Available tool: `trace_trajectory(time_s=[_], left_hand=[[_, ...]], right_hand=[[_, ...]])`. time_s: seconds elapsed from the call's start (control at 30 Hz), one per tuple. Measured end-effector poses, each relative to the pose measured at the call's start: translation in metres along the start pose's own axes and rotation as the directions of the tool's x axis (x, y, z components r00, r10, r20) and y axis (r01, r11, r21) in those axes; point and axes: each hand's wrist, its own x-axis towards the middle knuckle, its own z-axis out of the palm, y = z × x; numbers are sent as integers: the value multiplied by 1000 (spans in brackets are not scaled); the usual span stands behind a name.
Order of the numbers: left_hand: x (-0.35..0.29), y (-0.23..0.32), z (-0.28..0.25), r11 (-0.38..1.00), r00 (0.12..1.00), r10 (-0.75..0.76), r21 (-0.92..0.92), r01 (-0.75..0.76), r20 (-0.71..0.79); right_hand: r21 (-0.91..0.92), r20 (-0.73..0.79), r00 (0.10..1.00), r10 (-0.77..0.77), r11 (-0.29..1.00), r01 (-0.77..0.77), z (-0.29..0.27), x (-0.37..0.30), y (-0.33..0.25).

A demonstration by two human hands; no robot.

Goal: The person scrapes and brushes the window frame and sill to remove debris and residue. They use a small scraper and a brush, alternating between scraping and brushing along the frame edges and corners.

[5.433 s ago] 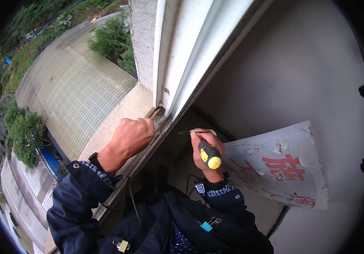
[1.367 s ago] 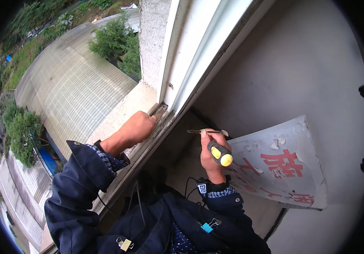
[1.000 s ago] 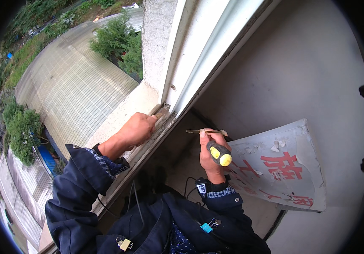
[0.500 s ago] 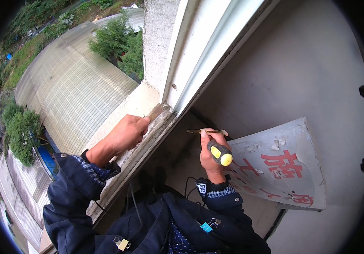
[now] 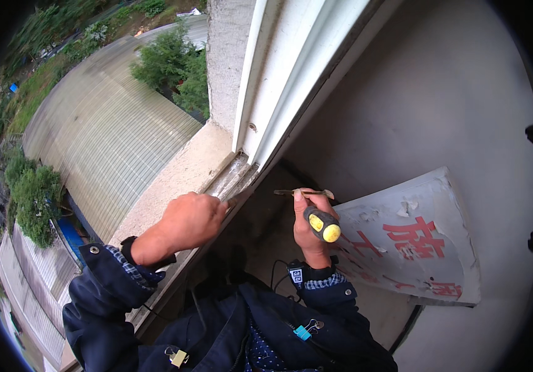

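My left hand (image 5: 193,218) is closed in a fist over the sill track (image 5: 229,177) of a window. A short brownish flat piece (image 5: 232,202) sticks out past its fingers; its kind is unclear. My right hand (image 5: 309,232) is wrapped round a tool with a black-and-yellow rounded handle (image 5: 323,226), whose working end is hidden. Across the thumb and fingers of that hand lies a thin brownish metal strip (image 5: 288,192); whether it belongs to the tool, I cannot tell. Pale dirt and crumbs lie in the track near the frame corner.
A white window frame (image 5: 304,68) rises beside a rough wall edge (image 5: 226,74). Outside, below the sill, lies a ribbed roof (image 5: 111,124) with trees. Right of my right hand, a worn grey board (image 5: 403,242) with red lettering leans by the wall (image 5: 452,93).
My left hand has moved right and down across the sill track, and the brownish piece with it, uncovering the corner of the track. My right hand has hardly moved.
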Motion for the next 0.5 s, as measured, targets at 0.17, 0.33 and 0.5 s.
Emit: trace_trajectory(time_s=[0.17,0.33,0.5], left_hand=[[13,-21,-8,968,988,-154,-204,146,-23],[43,-30,2,964,983,-178,-210,166,-40],[73,-27,14,966,988,-139,-229,119,-73]], right_hand=[[18,-13,999,42,999,-42,-6,-2,2],[16,-8,1000,11,1000,-11,-6,-2,4],[-13,9,997,-74,997,74,-9,0,7]])
